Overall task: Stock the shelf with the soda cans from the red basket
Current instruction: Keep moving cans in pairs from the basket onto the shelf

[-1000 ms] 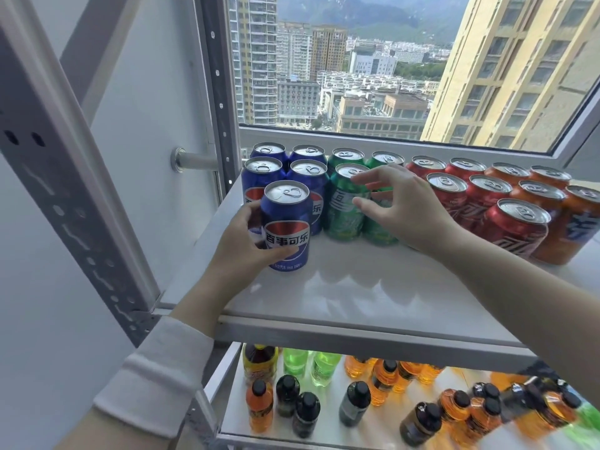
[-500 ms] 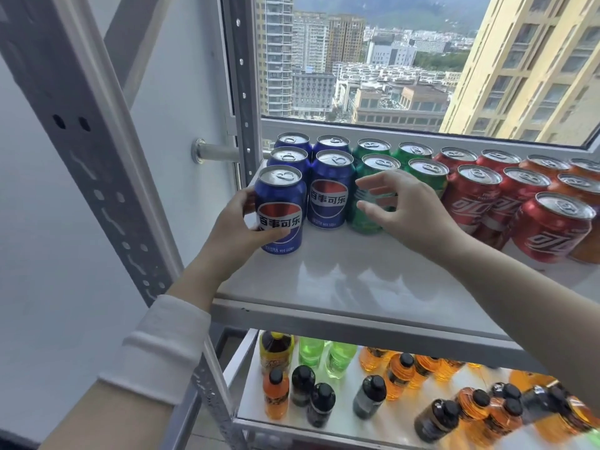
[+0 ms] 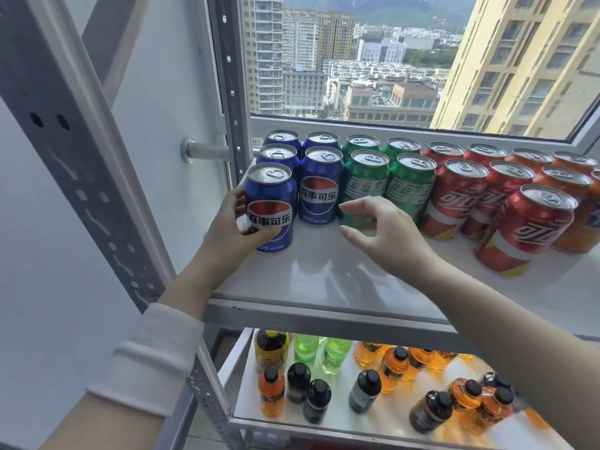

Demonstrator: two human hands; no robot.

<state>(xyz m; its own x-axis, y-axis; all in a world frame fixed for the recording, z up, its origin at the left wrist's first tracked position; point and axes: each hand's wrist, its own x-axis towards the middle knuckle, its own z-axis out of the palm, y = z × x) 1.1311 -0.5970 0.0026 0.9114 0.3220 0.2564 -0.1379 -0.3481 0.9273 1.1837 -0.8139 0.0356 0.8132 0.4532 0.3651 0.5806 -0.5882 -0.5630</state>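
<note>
Blue soda can (image 3: 271,206), a glossy aluminium cylinder with a dull silver lid and pull tab, stands upright at the front left of the smooth white shelf (image 3: 341,280). My left hand (image 3: 232,228) wraps it, thumb across the printed label. Right of that can my right hand (image 3: 383,235) hovers, fingers loosely curved and spread, holding nothing; I cannot tell whether a fingertip touches the green can (image 3: 367,186). Further right of it stand red cans (image 3: 526,228). Below it, capped plastic bottles (image 3: 367,391) stand on a lower tier.
</note>
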